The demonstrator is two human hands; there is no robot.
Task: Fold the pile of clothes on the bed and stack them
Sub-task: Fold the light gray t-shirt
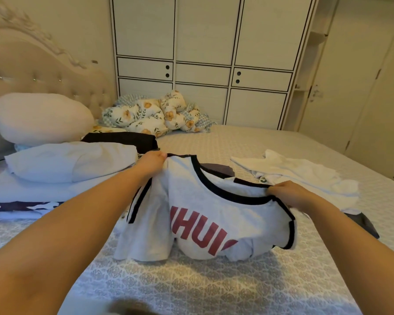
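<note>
A grey sleeveless top (191, 223) with black trim and red letters hangs over the middle of the bed, its lower part bunched on the cover. My left hand (151, 162) pinches its left shoulder strap. My right hand (289, 194) grips the right shoulder at the black collar band. A loose white garment (300, 173) lies crumpled to the right, with a dark garment (362, 223) partly under it. On the left sits a stack of folded clothes (62, 164), white on top, with a black piece (121, 138) behind it.
A pink pillow (39, 117) leans on the padded headboard (43, 71). A crumpled floral quilt (155, 114) lies at the far side of the bed. White wardrobe doors (203, 64) stand behind. The patterned bed cover (191, 285) spreads below the top.
</note>
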